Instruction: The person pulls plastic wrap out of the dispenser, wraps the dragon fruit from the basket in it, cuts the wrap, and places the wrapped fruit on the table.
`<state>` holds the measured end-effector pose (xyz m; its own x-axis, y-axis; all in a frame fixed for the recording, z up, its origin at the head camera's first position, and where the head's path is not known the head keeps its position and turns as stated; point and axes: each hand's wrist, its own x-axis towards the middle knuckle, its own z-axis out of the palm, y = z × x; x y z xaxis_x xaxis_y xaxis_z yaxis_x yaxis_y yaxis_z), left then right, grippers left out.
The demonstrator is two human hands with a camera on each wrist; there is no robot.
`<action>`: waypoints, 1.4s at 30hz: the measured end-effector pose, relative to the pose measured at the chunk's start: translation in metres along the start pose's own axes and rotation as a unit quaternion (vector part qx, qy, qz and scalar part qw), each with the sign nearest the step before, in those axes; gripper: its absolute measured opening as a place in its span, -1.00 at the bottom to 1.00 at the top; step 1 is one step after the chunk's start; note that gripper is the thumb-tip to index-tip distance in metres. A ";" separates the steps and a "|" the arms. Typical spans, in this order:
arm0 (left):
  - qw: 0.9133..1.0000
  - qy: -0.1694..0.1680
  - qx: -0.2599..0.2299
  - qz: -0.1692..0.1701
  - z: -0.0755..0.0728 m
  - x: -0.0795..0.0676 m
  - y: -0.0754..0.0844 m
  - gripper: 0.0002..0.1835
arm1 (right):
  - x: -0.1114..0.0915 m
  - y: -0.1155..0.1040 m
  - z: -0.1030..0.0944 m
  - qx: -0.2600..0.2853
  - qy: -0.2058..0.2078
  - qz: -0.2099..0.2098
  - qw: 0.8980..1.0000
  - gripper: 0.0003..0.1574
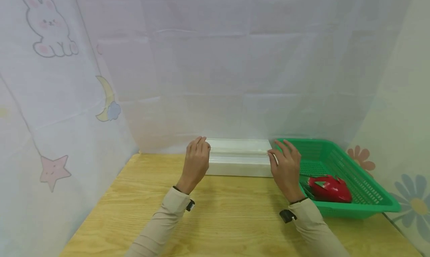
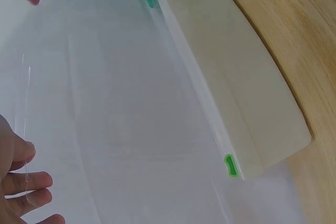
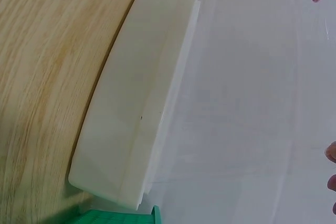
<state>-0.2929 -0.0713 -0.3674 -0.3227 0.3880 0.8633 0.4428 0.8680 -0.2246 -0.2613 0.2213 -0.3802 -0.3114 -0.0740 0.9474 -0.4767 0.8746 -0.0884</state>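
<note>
A long white cling film dispenser (image 1: 239, 169) stands at the back of the table, with a small green piece (image 2: 231, 165) at one end. Clear cling film (image 2: 121, 87) extends up from it, its free edge showing as a thin bright line in the left wrist view. My left hand (image 1: 196, 158) pinches that edge at the left end between thumb and fingers, the other fingers spread. At the opposite end my right hand (image 1: 287, 165) pinches the film's edge between thumb and index finger, its other fingers raised. Both hands are above the dispenser.
A green plastic basket (image 1: 356, 208) stands on the right, close beside the dispenser. Inside lies a red, pointed-scaled fruit that looks like a dragon fruit (image 1: 330, 190). Wrinkled white sheeting (image 1: 208, 70) hangs behind the wooden table (image 1: 228, 219), with a printed sheet on the left.
</note>
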 end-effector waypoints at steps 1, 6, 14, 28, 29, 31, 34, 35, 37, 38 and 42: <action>1.000 0.000 0.001 0.000 -0.001 0.000 0.000 -0.89 | 0.000 -0.001 -0.001 0.000 0.000 -0.001 1.000 -0.88; 1.000 0.014 0.006 0.004 -0.006 0.001 0.001 -0.86 | 0.001 -0.003 -0.004 0.006 0.009 -0.008 1.000 -0.87; 1.000 0.012 0.000 0.002 -0.012 0.005 0.002 -0.87 | 0.005 -0.005 -0.009 0.015 0.030 -0.031 0.999 -0.85; 1.000 0.025 -0.009 0.004 -0.023 0.005 0.003 -0.84 | 0.004 -0.010 -0.016 0.018 0.040 -0.039 0.998 -0.81; 1.000 0.025 -0.009 0.005 -0.023 0.005 0.003 -0.84 | 0.004 -0.011 -0.017 0.018 0.041 -0.042 0.998 -0.81; 1.000 0.023 -0.007 0.006 -0.025 0.004 0.003 -0.86 | 0.003 -0.012 -0.018 0.019 0.043 -0.047 0.998 -0.81; 1.000 0.022 -0.007 0.008 -0.027 0.003 0.003 -0.87 | 0.003 -0.012 -0.021 0.019 0.046 -0.055 0.997 -0.83; 1.000 0.024 -0.010 0.008 -0.028 0.004 0.003 -0.87 | 0.003 -0.013 -0.021 0.020 0.047 -0.057 0.997 -0.83; 1.000 0.026 -0.014 0.008 -0.029 0.004 0.003 -0.86 | 0.004 -0.013 -0.023 0.020 0.049 -0.060 0.997 -0.83; 0.999 0.028 -0.015 0.008 -0.030 0.004 0.003 -0.84 | 0.004 -0.013 -0.024 0.020 0.050 -0.061 0.997 -0.83; 0.999 0.040 -0.020 0.011 -0.033 0.005 0.003 -0.72 | 0.006 -0.014 -0.026 0.020 0.054 -0.064 0.996 -0.86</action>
<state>-0.2650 -0.0769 -0.3490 -0.2461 0.3793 0.8919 0.4823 0.8462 -0.2268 -0.2345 0.2210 -0.3655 -0.1560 -0.1299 0.9792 -0.5402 0.8411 0.0255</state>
